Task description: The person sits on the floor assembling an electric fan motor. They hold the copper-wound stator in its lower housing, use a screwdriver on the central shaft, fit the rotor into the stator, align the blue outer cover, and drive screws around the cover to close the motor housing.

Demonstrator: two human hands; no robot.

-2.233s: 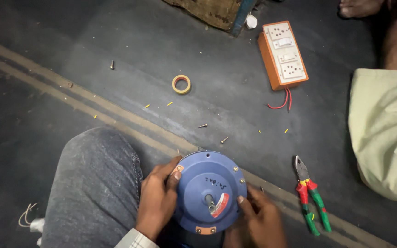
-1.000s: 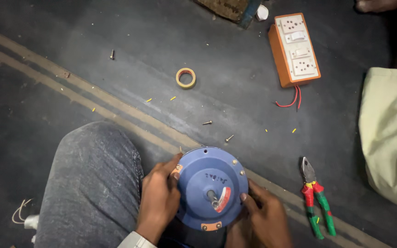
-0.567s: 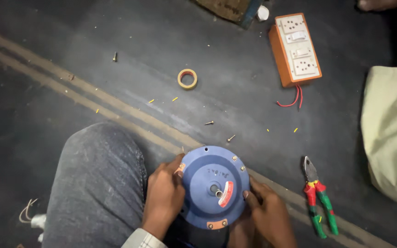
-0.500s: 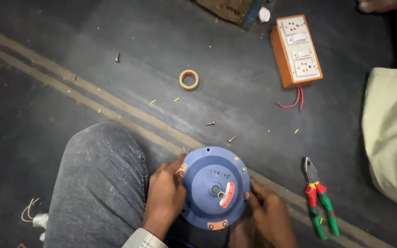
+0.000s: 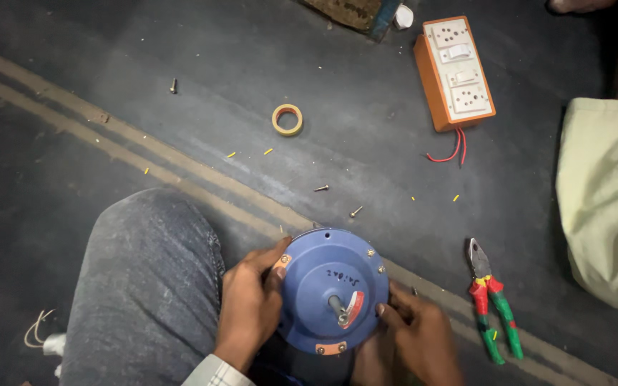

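Both hands, left hand and right hand, stay closed around the blue motor housing, now turned slightly clockwise; pliers lie at three o'clock.

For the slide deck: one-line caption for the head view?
Both hands, left hand and right hand, grip a round blue motor housing above a dark floor, pliers nearby.
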